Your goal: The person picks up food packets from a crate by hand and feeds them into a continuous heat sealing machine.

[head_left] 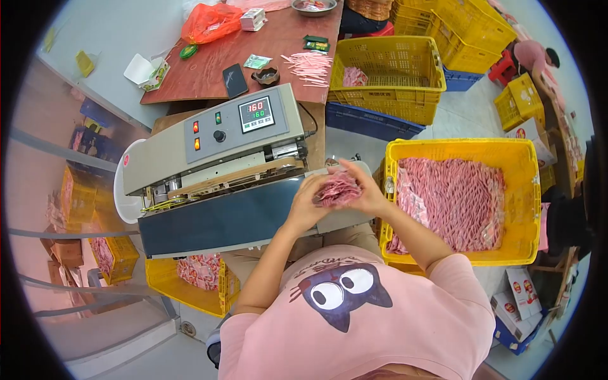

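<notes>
Between my two hands is a small pink-and-dark-red packet, gripped from both sides in front of my chest. My left hand curls round its left side, and my right hand wraps its right side with the thumb near the top. Some fingers are hidden behind the packet. Just left of my hands stands a band sealing machine, its display showing 160 in red and green. To the right, a yellow crate holds a thick layer of similar pink packets.
Behind the sealer, a red-brown table carries a phone, pink sticks, a small brown bowl and an orange bag. Another yellow crate rests on a blue one. A person is at the far right.
</notes>
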The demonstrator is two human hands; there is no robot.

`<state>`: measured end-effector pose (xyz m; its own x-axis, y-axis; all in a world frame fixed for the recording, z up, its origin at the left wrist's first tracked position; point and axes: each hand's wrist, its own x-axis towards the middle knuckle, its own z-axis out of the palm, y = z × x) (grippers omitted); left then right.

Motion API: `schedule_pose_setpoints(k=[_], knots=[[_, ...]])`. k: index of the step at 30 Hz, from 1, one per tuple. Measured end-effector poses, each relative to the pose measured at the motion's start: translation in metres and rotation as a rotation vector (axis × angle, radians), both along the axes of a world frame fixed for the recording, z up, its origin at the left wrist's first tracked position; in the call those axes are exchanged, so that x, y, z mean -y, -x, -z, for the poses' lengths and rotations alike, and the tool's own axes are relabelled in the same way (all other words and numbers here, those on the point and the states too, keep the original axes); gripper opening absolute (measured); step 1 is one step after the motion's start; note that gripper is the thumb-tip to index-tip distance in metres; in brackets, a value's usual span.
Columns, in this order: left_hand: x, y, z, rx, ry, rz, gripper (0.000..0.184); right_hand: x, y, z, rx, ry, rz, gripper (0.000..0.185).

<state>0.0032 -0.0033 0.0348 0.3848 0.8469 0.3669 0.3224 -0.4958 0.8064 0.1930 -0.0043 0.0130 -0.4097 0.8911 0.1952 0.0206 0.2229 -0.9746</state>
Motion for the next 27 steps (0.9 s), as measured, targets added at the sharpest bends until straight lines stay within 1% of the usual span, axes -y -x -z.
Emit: schedule_pose_setpoints(k=[1,2,4,5,6,8,9,10,12,13,14,15,16,17,18,19,20,22,23,24,25,26,27], knots=[[0.002,0.002,0.01,-0.059,0.058,-0.033,0.052,0.004,0.003,0.009,0.014,0.051,0.051,0.079],[0.002,0.005,0.018,-0.064,0.061,-0.028,0.052,0.003,0.003,0.014,0.01,0.055,0.056,0.079],[0.009,0.009,0.025,0.012,0.236,-0.032,0.053,0.01,0.005,0.017,-0.024,0.096,0.015,0.08],[0.009,0.009,0.029,0.009,0.231,-0.041,0.05,0.01,0.008,0.016,-0.078,0.1,0.05,0.07],[0.009,0.01,0.034,0.004,0.23,-0.038,0.05,0.009,0.008,0.017,-0.082,0.099,0.053,0.07],[0.01,0.01,0.041,0.096,0.278,-0.065,0.044,0.004,0.006,0.019,0.085,0.135,0.029,0.055],[0.012,0.009,0.03,0.135,0.239,-0.068,0.04,0.0,0.006,0.012,0.083,0.132,0.025,0.055],[0.011,0.01,0.023,0.133,0.242,-0.074,0.04,-0.001,0.007,-0.003,0.101,-0.014,0.039,0.052],[0.01,0.011,0.014,0.161,0.143,-0.039,0.042,0.002,0.007,-0.024,0.133,-0.294,0.073,0.046],[0.004,0.011,0.022,0.105,0.134,-0.05,0.048,-0.001,0.007,-0.008,0.22,-0.262,0.077,0.059],[0.004,0.01,0.036,0.085,0.194,-0.058,0.051,-0.001,0.008,0.008,0.218,-0.272,0.08,0.059],[0.005,0.009,0.038,0.068,0.252,-0.066,0.054,0.001,0.012,0.014,0.11,-0.159,0.051,0.065],[0.008,0.009,0.039,0.063,0.233,-0.077,0.057,-0.001,0.012,0.018,0.005,-0.044,0.019,0.072],[0.007,0.009,0.043,0.076,0.257,-0.082,0.057,0.002,0.008,0.023,0.041,-0.01,0.0,0.078],[0.011,0.009,0.042,0.082,0.294,-0.085,0.058,0.005,0.008,0.021,0.049,-0.014,0.001,0.074],[0.009,0.008,0.039,0.102,0.304,-0.095,0.051,0.003,0.008,0.019,0.055,-0.028,0.003,0.07],[0.009,0.01,0.039,0.101,0.302,-0.093,0.051,0.001,0.007,0.021,0.079,-0.018,0.007,0.063],[0.004,0.011,0.031,0.113,0.262,-0.071,0.042,0.001,0.004,0.015,0.115,0.002,-0.032,0.06],[0.006,0.01,0.026,0.146,0.212,-0.099,0.035,0.002,0.003,0.011,0.15,0.035,-0.072,0.057],[0.004,0.009,0.026,0.145,0.215,-0.104,0.035,0.001,0.006,-0.002,0.108,-0.046,-0.042,0.054],[0.001,0.01,0.027,0.054,0.225,-0.11,0.035,0.0,0.007,0.0,0.105,-0.043,-0.047,0.054],[0.0,0.01,0.029,-0.038,0.233,-0.115,0.035,-0.001,0.009,0.005,0.097,0.042,-0.029,0.054],[0.001,0.008,0.033,0.023,0.391,-0.151,0.034,-0.004,0.01,0.01,0.09,0.121,-0.012,0.054]])
